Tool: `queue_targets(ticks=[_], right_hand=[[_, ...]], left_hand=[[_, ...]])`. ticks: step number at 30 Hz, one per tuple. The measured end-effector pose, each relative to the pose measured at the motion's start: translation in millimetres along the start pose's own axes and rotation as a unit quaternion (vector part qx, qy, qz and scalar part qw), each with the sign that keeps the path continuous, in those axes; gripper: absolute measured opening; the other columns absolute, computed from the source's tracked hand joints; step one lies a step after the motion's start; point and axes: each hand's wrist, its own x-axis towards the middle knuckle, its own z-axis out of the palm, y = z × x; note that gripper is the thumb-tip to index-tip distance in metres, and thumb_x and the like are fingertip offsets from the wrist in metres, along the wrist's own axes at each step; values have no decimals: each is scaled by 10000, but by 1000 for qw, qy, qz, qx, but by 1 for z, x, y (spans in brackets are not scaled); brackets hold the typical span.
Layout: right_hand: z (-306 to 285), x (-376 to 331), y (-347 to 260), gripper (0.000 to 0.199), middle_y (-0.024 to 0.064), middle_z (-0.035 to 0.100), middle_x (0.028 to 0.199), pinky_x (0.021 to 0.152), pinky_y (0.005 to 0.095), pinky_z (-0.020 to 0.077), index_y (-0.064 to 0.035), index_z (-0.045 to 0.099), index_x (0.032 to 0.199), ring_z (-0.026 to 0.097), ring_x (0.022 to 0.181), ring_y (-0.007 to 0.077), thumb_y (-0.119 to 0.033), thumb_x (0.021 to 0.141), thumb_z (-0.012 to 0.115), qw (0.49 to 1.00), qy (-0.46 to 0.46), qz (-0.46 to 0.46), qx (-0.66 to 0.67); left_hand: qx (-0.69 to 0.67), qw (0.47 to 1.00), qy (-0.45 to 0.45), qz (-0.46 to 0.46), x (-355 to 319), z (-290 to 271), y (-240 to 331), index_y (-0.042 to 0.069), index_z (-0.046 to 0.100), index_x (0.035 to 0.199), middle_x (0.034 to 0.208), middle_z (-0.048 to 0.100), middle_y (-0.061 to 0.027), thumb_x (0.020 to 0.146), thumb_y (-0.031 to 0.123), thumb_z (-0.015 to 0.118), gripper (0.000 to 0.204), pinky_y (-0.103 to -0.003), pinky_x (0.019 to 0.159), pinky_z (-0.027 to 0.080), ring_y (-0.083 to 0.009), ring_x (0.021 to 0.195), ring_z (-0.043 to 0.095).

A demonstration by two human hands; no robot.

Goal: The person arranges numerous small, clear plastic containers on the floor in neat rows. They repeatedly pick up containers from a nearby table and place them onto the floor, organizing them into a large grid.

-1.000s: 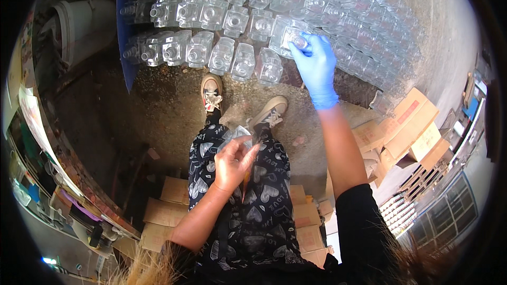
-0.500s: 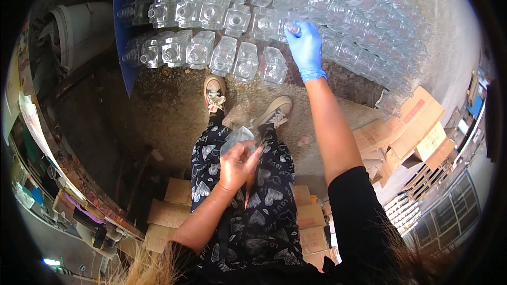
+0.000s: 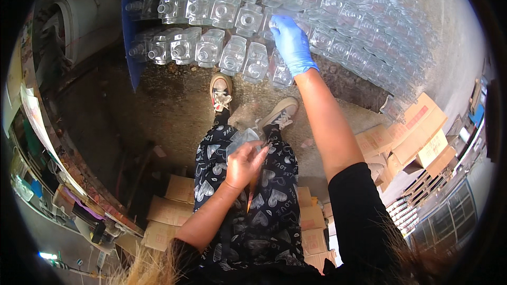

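Note:
Rows of square clear glass bottles (image 3: 232, 55) stand close together across the top of the view, necks up. My right hand (image 3: 293, 45), in a blue glove, reaches over the front row to the second row. Its fingers are closed about the neck of a glass bottle (image 3: 272, 23), whose body is partly hidden by the glove. Low over my lap, my bare left hand (image 3: 244, 163) is closed on another clear glass bottle (image 3: 244, 138). The fingers and palm cover part of that bottle.
A blue upright sheet (image 3: 129, 26) borders the bottles' left end. Cardboard boxes (image 3: 414, 126) lie open at the right, and more cartons (image 3: 171, 211) are stacked behind my legs. At left is a pale rounded container (image 3: 90, 26). My shoes (image 3: 221, 92) stand just before the front row.
My right hand has shifted left along the second row, from one bottle neck to about the neighbouring place. My left hand keeps its bottle over my lap. The whole view has shifted slightly.

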Motion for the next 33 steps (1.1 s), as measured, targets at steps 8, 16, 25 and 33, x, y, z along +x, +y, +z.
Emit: queue_targets(ticks=[8, 16, 25, 33], right_hand=[[-1, -10, 2, 462, 158, 602, 1168, 770, 412, 540, -96, 536, 1265, 643, 924, 343, -214, 840, 674, 999, 44, -5, 14], [-83, -153, 79, 353, 123, 602, 1113, 783, 403, 495, -83, 593, 1186, 610, 891, 279, -138, 845, 667, 972, 203, 55, 105], [-137, -218, 246, 319, 110, 568, 988, 735, 352, 501, -67, 585, 1122, 590, 739, 222, -26, 816, 664, 908, 290, 261, 151], [-141, -166, 257, 483, 183, 530, 1297, 985, 370, 463, -15, 504, 1282, 555, 1163, 325, -99, 837, 672, 951, 221, 100, 192]], left_hand=[[8, 1000, 12, -10, 0, 5, -20, 46, 684, 947, 660, 602, -50, 809, 119, 769, 179, -266, 530, 475, -119, 536, 539], [11, 999, -29, 44, -7, 38, -8, 38, 672, 922, 609, 567, -2, 841, 73, 734, 108, -203, 516, 433, -38, 531, 501], [86, 990, -95, 51, 0, 153, -18, 25, 670, 916, 689, 613, 16, 881, 102, 703, 91, -193, 534, 431, -19, 592, 514], [62, 988, -141, -27, -10, 232, -64, -4, 676, 912, 639, 630, -2, 875, 129, 711, 142, -233, 542, 459, -51, 576, 551]])
